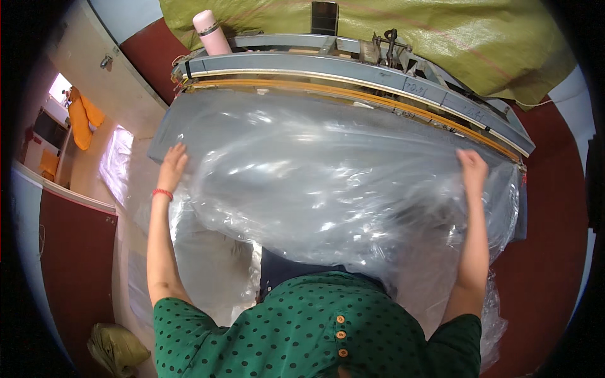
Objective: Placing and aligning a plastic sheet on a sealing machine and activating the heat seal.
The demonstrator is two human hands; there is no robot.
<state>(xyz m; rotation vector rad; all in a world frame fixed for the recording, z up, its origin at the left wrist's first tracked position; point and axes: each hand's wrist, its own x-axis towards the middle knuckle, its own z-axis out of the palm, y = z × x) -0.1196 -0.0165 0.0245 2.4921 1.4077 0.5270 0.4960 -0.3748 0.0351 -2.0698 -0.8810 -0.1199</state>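
A wide sheet of clear plastic film (302, 170) lies over a grey work surface (220, 104) in front of me and hangs down toward my body, wrinkled and shiny. My left hand (172, 165), with a red band at the wrist, rests near the left end of the sheet, its fingers stretched out. Toward the right end, my right hand (472, 164) is closed, the fingers curled onto the film's edge. The film is pulled into folds running toward that hand.
Behind the film runs a long grey metal bar (302, 65) with a yellow-orange strip (353, 91). A pink bottle (212, 33) stands at its left, a metal clamp (391, 49) to the right. A dark phone-like slab (324, 17) leans on the yellow-green cover. A tied bag (118, 349) sits lower left.
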